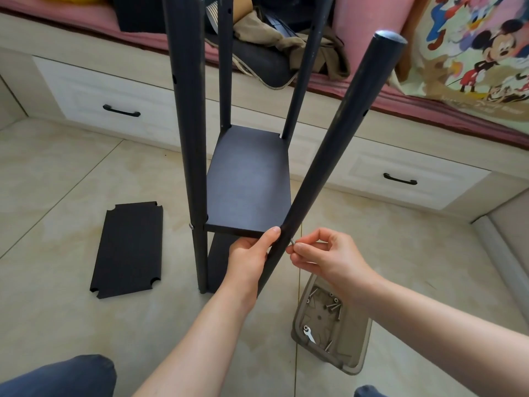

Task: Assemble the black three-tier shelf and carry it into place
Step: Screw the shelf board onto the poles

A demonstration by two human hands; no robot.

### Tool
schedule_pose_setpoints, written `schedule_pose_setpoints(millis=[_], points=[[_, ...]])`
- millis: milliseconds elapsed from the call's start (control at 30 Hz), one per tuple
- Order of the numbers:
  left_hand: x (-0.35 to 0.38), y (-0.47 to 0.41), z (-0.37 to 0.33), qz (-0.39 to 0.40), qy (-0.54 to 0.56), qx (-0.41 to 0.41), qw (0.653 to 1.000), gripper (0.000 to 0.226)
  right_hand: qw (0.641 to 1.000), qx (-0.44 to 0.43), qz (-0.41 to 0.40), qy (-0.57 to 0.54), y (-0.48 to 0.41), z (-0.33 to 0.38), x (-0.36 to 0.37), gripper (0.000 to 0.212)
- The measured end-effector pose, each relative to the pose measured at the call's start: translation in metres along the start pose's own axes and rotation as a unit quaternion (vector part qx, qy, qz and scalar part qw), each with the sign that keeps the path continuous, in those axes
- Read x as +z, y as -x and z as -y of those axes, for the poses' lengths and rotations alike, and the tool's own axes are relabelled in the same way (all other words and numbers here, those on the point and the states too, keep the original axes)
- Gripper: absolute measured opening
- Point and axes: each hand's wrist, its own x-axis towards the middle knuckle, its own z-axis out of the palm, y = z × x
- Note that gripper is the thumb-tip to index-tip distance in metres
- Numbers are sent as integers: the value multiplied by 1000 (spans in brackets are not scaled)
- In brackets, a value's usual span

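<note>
Shelf (pixel 249 179) stands on the floor directly ahead of my hands, w/ one board fitted betw. four posts. L hand (pixel 250 255) grips the near-right post (pixel 329 156), thumb at board edge. R hand (pixel 326 255) pinches a screw (pixel 292 241) against that post (fingertips only). Script on cartoon blanket (pixel 472 67) unreadable.

Left hand (pixel 252 253) grips front-right leg (pixel 323 156) under mid shelf board (pixel 249 179); right hand (pixel 323 253) pinches screw (pixel 292 241) at leg. Spare board (pixel 128 250) on floor, tray (pixel 329 325) with screws.
</note>
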Motion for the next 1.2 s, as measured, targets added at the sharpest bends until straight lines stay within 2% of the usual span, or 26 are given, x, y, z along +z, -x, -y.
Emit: schedule_pose_setpoints(millis=[333,633,900,1200], points=[[0,1,0,-2,9,-5,1000,23,999,-17,33,3,-4,0,-7,5],[1,1,0,-3,1,-10,1000,29,998,-18,67,14,-11,-3,-15,5],[1,2,-1,-8,3,-10,1000,23,999,-25,27,7,-10,-5,-7,5],[2,5,-3,-9,-1,-12,1000,23,1000,-7,29,-3,-11,-4,-8,8]])
